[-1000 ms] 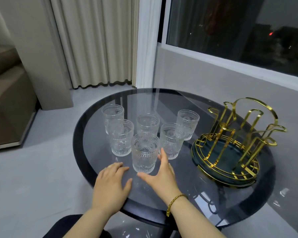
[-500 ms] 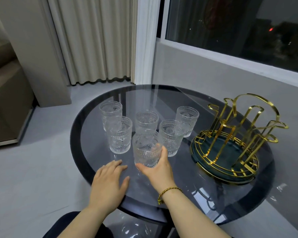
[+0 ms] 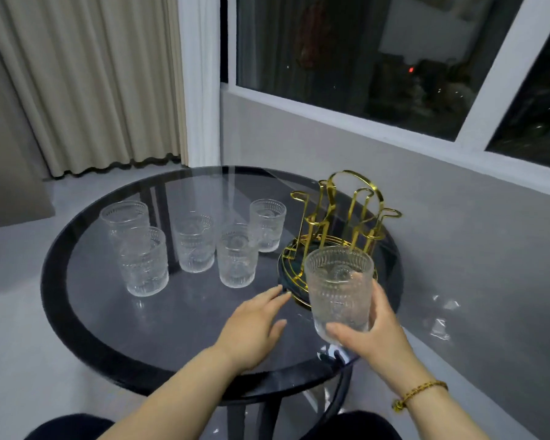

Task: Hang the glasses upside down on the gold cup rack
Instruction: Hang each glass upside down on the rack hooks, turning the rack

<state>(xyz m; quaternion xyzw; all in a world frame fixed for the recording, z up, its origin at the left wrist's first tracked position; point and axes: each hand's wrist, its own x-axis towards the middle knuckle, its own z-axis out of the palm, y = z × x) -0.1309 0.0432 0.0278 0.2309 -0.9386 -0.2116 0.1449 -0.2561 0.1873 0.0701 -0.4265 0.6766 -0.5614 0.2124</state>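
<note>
My right hand (image 3: 375, 336) grips a clear embossed glass (image 3: 338, 287) upright, lifted off the table in front of the gold cup rack (image 3: 346, 214). The rack's wire pegs stand empty on a dark round base at the table's right side; the held glass hides part of the base. Several more glasses (image 3: 235, 260) stand upright in a cluster on the left and middle of the table. My left hand (image 3: 251, 325) hovers flat and open above the table, its fingertips close to the rack's base.
The round dark glass table (image 3: 86, 331) stands beside a grey wall with a window (image 3: 362, 58) on the right. Beige curtains (image 3: 92, 81) hang behind. My dark-clothed knees show at the bottom edge.
My right hand has closed on the nearest glass, lifted it and carried it right, in front of the rack. My left hand has shifted right toward the rack base. The view has turned.
</note>
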